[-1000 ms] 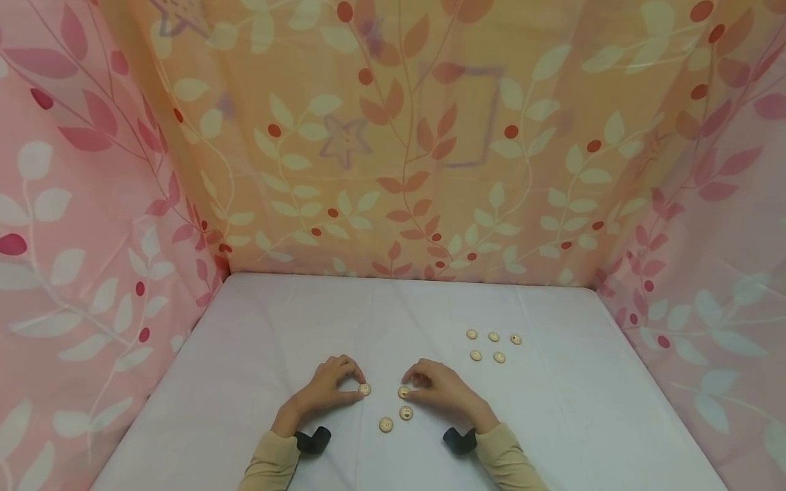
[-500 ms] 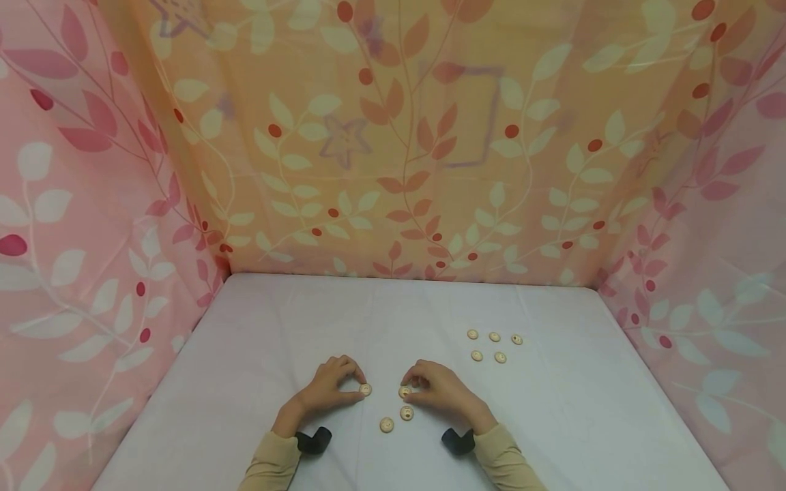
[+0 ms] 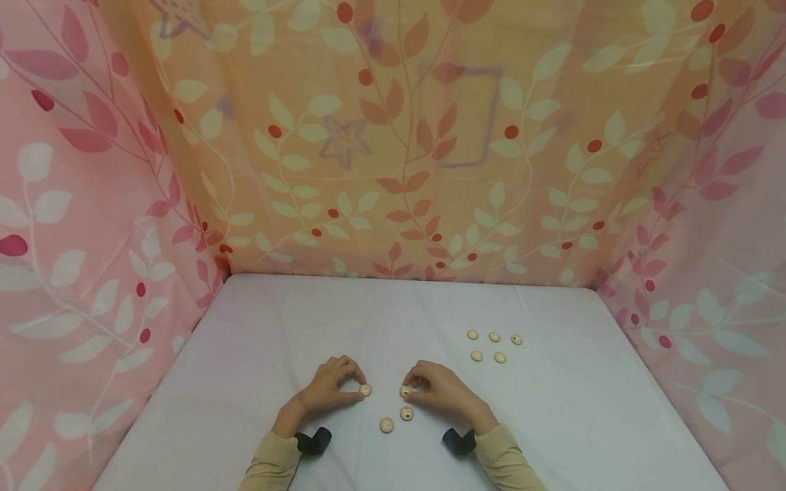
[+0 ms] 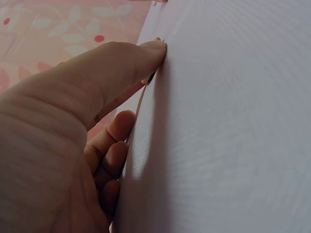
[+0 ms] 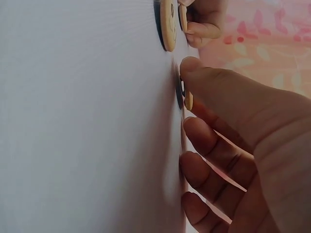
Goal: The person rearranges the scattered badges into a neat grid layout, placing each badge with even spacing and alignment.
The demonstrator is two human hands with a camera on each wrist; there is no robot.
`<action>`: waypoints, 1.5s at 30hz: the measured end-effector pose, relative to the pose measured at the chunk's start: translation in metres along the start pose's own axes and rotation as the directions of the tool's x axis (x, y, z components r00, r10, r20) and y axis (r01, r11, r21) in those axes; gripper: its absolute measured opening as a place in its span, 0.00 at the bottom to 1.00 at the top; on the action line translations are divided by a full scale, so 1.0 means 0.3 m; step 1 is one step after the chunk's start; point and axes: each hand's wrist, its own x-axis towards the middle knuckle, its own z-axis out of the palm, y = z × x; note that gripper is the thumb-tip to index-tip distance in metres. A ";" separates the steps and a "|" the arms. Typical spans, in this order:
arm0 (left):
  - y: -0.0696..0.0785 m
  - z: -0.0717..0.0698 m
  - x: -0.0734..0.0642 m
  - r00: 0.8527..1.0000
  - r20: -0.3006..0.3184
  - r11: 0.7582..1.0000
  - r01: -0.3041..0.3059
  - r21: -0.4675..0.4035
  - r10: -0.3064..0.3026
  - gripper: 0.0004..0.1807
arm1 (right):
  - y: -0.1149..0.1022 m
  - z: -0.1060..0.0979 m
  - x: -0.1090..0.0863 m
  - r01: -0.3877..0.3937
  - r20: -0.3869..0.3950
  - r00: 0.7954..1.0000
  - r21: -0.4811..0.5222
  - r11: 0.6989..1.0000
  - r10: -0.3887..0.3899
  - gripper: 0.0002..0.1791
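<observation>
The left hand [image 3: 333, 385] pinches a small round wooden disc [image 3: 365, 389] between thumb and index finger at the table surface. Facing it, the right hand [image 3: 439, 387] pinches a second disc [image 3: 406, 391] the same way, its other fingers curled loosely. In the right wrist view the held disc [image 5: 189, 100] shows edge-on beneath the thumb, close over the cloth. Nearer the person lie two more pale discs, one with a dark-marked face [image 3: 406, 413] and one with fainter marks [image 3: 386, 425]. In the left wrist view the thumb [image 4: 116, 63] hides most of its disc.
Farther back on the right, several similar discs [image 3: 494, 337] lie in two rows on the white tablecloth [image 3: 276, 314]. Leaf-patterned curtains [image 3: 393, 136] enclose the table at the back and sides. Each wrist wears a black camera mount [image 3: 314, 441].
The right-hand disc has turned slightly and shifted a little between thumb and finger. The left hand and the loose discs stay where they were.
</observation>
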 end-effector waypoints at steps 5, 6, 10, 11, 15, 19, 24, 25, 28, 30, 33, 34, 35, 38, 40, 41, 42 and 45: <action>0.000 0.001 0.000 1.000 -0.010 1.000 -0.015 0.011 0.015 0.10 | 0.010 -0.009 -0.007 -0.036 -0.003 0.999 0.004 0.999 0.036 0.10; 0.000 0.000 -0.001 1.000 -0.011 1.000 -0.016 0.012 0.016 0.10 | 0.013 -0.011 -0.009 -0.042 -0.003 0.999 0.006 0.999 0.042 0.10; 0.004 -0.003 -0.002 1.000 -0.009 1.000 -0.018 0.010 0.018 0.10 | 0.030 -0.017 -0.017 -0.051 -0.016 0.999 0.006 0.999 0.051 0.10; 0.005 -0.004 -0.002 1.000 -0.008 1.000 -0.019 0.011 0.019 0.10 | 0.034 -0.019 -0.019 -0.053 -0.020 0.998 0.003 0.999 0.053 0.10; 0.004 -0.005 -0.001 1.000 -0.007 1.000 -0.024 0.016 0.024 0.10 | 0.056 -0.024 -0.027 -0.055 -0.037 0.998 -0.012 0.998 0.055 0.09; 0.002 -0.004 -0.001 0.999 -0.009 0.999 -0.033 0.013 0.033 0.10 | 0.076 -0.034 -0.036 -0.059 -0.050 0.997 -0.014 0.998 0.058 0.09; -0.001 -0.002 0.000 0.999 -0.010 0.999 -0.032 0.000 0.032 0.10 | 0.095 -0.045 -0.051 -0.057 -0.080 0.995 -0.043 0.997 0.054 0.09; -0.002 -0.002 0.000 0.999 -0.010 1.000 -0.031 0.000 0.031 0.10 | 0.095 -0.049 -0.055 -0.062 -0.084 0.995 -0.042 0.997 0.058 0.09; -0.005 -0.001 0.001 1.000 -0.008 1.000 -0.023 -0.002 0.023 0.10 | 0.094 -0.062 -0.065 -0.070 -0.097 0.993 -0.032 0.997 0.067 0.09; -0.006 0.000 0.001 1.000 -0.007 1.000 -0.020 -0.002 0.020 0.10 | 0.093 -0.073 -0.071 -0.078 -0.103 0.992 -0.017 0.997 0.076 0.09; -0.004 0.001 0.001 1.000 -0.005 1.000 -0.011 -0.011 0.011 0.10 | 0.099 -0.087 -0.080 -0.093 -0.111 0.990 -0.003 0.996 0.092 0.09; -0.003 0.001 0.000 1.000 -0.004 1.000 -0.009 -0.014 0.009 0.10 | 0.104 -0.091 -0.083 -0.101 -0.115 0.988 -0.002 0.995 0.100 0.09; -0.003 0.002 -0.001 1.000 -0.003 1.000 -0.007 -0.017 0.007 0.10 | 0.109 -0.095 -0.087 -0.109 -0.118 0.987 -0.006 0.994 0.107 0.10; -0.002 0.002 -0.002 1.000 -0.005 1.000 -0.008 -0.020 0.008 0.10 | 0.128 -0.104 -0.098 -0.132 -0.140 0.982 -0.020 0.991 0.128 0.10; -0.003 0.003 -0.003 1.000 -0.011 1.000 -0.015 -0.010 0.015 0.10 | 0.140 -0.111 -0.105 -0.142 -0.159 0.978 -0.031 0.989 0.135 0.11; -0.003 0.003 -0.003 1.000 -0.015 1.000 -0.019 -0.007 0.019 0.10 | 0.144 -0.116 -0.109 -0.144 -0.168 0.976 -0.029 0.989 0.138 0.11; -0.003 0.003 -0.003 1.000 -0.019 1.000 -0.023 -0.001 0.023 0.10 | 0.147 -0.122 -0.113 -0.147 -0.176 0.974 -0.021 0.989 0.141 0.11; -0.006 0.003 -0.004 0.999 -0.023 0.999 -0.034 0.005 0.034 0.10 | 0.153 -0.139 -0.126 -0.162 -0.195 0.968 -0.008 0.987 0.157 0.10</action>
